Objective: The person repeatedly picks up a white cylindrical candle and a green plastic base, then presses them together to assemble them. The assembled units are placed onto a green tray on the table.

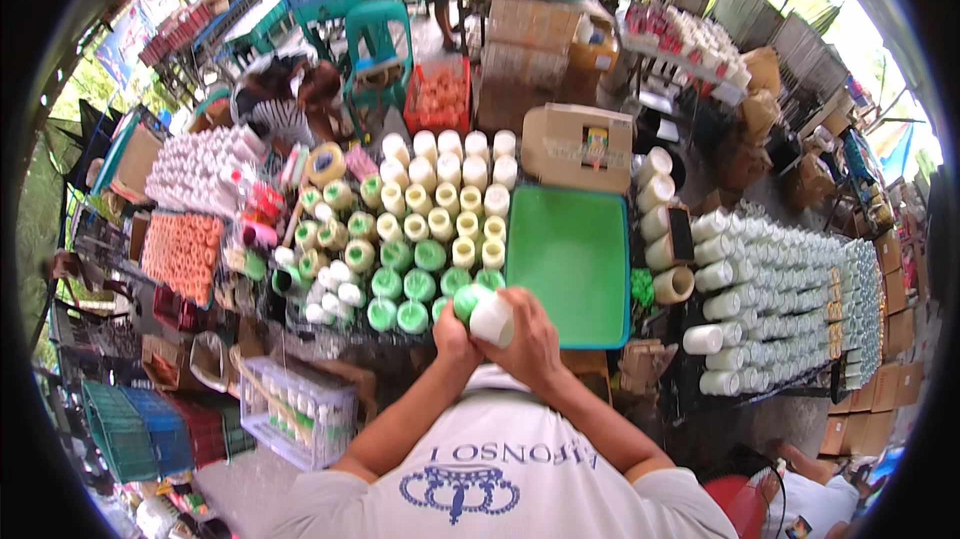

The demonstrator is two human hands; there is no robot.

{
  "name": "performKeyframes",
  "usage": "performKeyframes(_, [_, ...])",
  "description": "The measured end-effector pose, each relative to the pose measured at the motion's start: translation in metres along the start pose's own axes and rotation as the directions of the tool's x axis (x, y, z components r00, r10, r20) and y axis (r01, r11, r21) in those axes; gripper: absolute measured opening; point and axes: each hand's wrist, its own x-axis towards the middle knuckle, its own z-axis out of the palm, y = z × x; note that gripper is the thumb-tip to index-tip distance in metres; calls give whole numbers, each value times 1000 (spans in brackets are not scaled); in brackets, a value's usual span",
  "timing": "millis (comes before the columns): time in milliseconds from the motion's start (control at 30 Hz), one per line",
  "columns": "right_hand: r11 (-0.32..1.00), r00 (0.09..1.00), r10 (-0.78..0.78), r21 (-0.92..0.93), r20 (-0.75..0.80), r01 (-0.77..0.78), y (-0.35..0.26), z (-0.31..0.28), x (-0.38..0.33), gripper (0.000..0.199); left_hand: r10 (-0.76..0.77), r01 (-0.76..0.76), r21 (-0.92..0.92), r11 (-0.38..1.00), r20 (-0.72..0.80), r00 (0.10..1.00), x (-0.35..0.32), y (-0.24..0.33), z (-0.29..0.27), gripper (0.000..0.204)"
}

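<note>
A crowded open-air work area is shown, with cardboard boxes (575, 144), crates and stacked goods packed around a low work surface. At the centre of the frame, a white plastic bottle with a green cap (483, 311) is held in both hands just above the near edge of a shallow green plastic tray (570, 249). The left hand (455, 334) is closed around the capped end, while the right hand (530, 339) is wrapped around the white body. To the left of the tray, rows of white bottles with green and cream lids (425, 239) are stood upright. At the right of the frame, white cylindrical bottles laid on their sides (780, 289) are stacked in long rows. A clear plastic crate (300, 409) is seen at the lower left.
</note>
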Motion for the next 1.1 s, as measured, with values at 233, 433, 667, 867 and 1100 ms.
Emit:
performKeyframes(233, [973,968,-167,128,-190,193,-1,3,1,81,304,-307,16,952,94,948,-46,21,44,51])
performKeyframes(433, [928,922,-246,203,-297,313,4,9,-2,90,544,-568,108,816,189,818,-79,30,68,33])
performKeyframes(667, [886,878,-279,247,-388,391,10,19,-4,91,609,-657,126,743,278,743,-88,34,73,27])
performKeyframes(867, [882,864,-286,238,-414,406,6,18,-1,94,597,-640,114,760,266,757,-89,36,75,26])
performKeyframes(1100, [877,845,-311,213,-435,432,7,17,1,95,609,-658,164,735,265,747,-86,38,77,28])
